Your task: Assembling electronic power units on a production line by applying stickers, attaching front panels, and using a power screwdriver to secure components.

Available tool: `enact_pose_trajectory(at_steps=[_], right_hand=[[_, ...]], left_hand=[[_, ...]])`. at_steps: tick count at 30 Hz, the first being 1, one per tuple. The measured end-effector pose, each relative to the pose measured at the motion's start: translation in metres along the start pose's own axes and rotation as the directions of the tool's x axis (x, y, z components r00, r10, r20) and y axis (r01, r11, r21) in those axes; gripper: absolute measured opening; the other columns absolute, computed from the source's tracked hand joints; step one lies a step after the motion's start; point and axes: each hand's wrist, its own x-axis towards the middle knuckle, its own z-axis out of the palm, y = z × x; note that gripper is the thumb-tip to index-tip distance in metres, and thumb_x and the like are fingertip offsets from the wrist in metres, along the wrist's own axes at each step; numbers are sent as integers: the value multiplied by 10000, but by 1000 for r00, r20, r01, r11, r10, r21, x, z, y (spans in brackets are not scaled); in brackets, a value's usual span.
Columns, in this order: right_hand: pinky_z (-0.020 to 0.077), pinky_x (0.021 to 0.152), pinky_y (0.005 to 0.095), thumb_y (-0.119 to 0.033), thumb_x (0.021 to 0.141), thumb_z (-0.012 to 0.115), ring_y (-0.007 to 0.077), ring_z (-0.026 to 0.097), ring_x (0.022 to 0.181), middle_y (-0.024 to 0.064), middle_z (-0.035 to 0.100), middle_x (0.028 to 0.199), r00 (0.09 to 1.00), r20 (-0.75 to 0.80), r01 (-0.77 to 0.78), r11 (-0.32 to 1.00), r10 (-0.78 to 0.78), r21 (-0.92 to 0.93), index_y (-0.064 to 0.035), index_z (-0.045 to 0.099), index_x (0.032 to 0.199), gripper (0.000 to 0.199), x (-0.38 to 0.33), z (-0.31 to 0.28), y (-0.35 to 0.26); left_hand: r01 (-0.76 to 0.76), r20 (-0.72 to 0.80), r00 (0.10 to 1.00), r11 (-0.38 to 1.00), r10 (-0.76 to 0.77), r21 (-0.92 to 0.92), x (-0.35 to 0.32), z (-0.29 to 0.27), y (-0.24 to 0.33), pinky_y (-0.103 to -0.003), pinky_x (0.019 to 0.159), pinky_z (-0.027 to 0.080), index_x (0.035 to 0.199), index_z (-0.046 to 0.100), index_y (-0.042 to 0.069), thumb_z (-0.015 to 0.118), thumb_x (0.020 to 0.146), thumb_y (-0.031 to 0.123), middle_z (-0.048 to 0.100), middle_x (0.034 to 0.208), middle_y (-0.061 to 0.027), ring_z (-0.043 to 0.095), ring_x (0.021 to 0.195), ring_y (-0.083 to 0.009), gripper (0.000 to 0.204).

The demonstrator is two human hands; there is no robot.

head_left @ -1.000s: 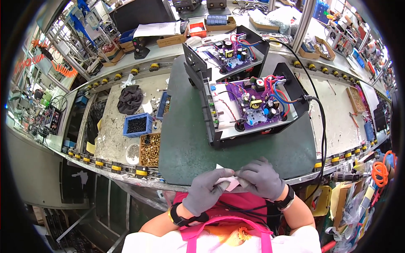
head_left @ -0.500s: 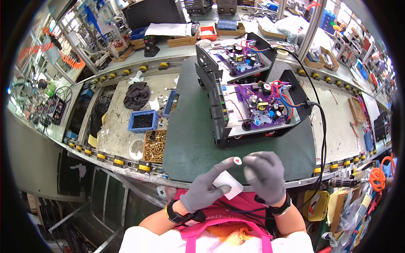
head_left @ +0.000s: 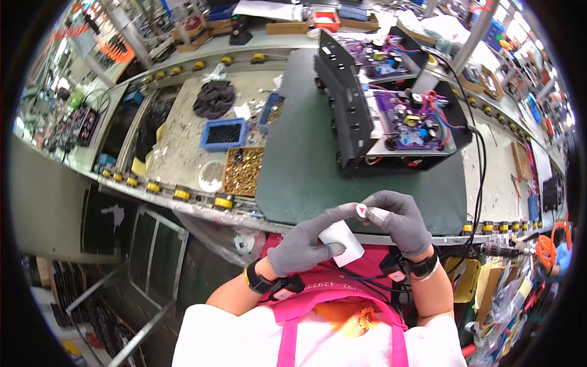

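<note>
A small white sheet (head_left: pixel 344 244) is pinched between the thumb and fingers of my left hand (head_left: pixel 298 249), in a grey glove. At my left index fingertip is a small round white sticker (head_left: pixel 361 210) with a red triangle. My right hand (head_left: pixel 400 223), also gloved, has its thumb and forefinger closed on the sticker's right edge. Both hands are over the near edge of the green work mat (head_left: pixel 299 189). Beyond them stands an open black metal housing (head_left: pixel 351 116) with a purple circuit board (head_left: pixel 400 122) and coloured wires; a similar board (head_left: pixel 376 58) sits in another housing behind.
To the left lie a blue bin (head_left: pixel 244 125) of black parts, a tray (head_left: pixel 228 165) of brass-coloured parts, a round white dish (head_left: pixel 211 176) and a dark cloth (head_left: pixel 214 100). Black cables (head_left: pixel 483 177) hang down right of the housing. A power driver (head_left: pixel 501 249) lies at right.
My right finger and thumb have come together on the sticker at my left fingertip. The view has shifted, so housings and bins appear higher and further right.
</note>
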Motion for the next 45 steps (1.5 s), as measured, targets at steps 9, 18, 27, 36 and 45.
enact_pose_trajectory(at_steps=[9,18,27,36,45], right_hand=[[440,618,235,-57,771,571,112,562,680,49,605,767,962,-63,269,963,-266,32,22,639,819,115,-2,17,22],[447,650,272,-131,786,624,148,565,695,64,588,772,950,-124,300,949,-287,100,21,611,866,173,-3,10,39],[447,617,269,-136,783,599,151,565,681,69,594,758,929,-152,351,934,-338,70,25,623,857,178,-19,-5,34],[470,654,248,-37,811,589,115,573,698,57,623,776,907,-206,401,903,-368,153,25,634,878,102,-34,-11,27],[491,712,255,-63,790,654,137,600,777,71,627,873,809,-338,505,863,-480,-18,7,610,954,184,-71,-46,-14]], left_hand=[[205,-506,841,978,-190,-26,-114,-48,-39,-254,749,516,1258,527,23,639,792,3,620,1136,-79,611,915,-129,480],[-94,-663,303,671,-684,-735,-167,-134,-136,-282,495,446,1071,561,23,591,908,182,582,721,-46,455,485,-119,230],[41,-980,166,993,-114,-109,-142,-98,-79,-218,376,338,966,572,67,495,955,376,486,520,-2,397,378,-85,319],[23,-375,797,597,473,802,65,-33,-52,-337,899,487,1342,399,30,714,784,179,567,1158,-162,592,1049,-236,658],[171,-518,728,613,449,771,131,-11,-63,-400,875,492,1379,350,62,757,646,213,573,1150,-192,596,1039,-346,851]])
